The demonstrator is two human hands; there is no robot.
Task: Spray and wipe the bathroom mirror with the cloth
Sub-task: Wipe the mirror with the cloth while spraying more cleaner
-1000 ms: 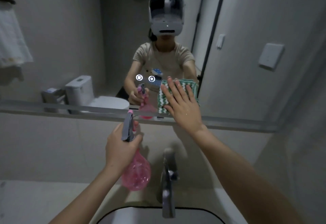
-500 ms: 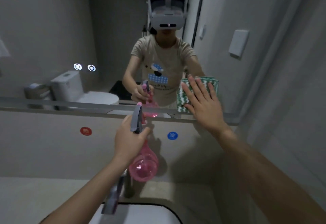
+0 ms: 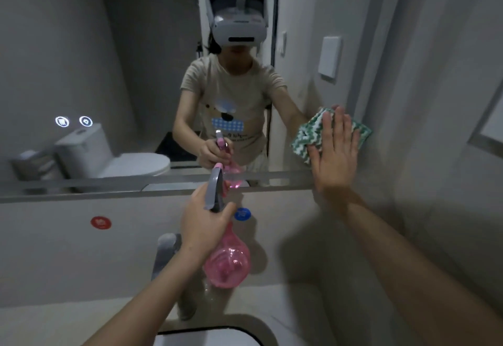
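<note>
Green-and-white cloth [image 3: 307,134] lies flat on the mirror [image 3: 109,59] at its lower right, pressed by the right hand [image 3: 333,155], fingers straight and together. Judged soft, limp (palm pressure suits). Left hand [image 3: 204,226] grips the pink spray bottle [image 3: 227,262] by its neck.

A grey tap [image 3: 166,253] stands at 6 o'clock above the basin [image 3: 212,336]. On the wall sit a red sticker [image 3: 101,222] at 8 o'clock and a blue sticker [image 3: 243,213] near centre. A toilet [image 3: 109,155] shows reflected at 9 o'clock.
</note>
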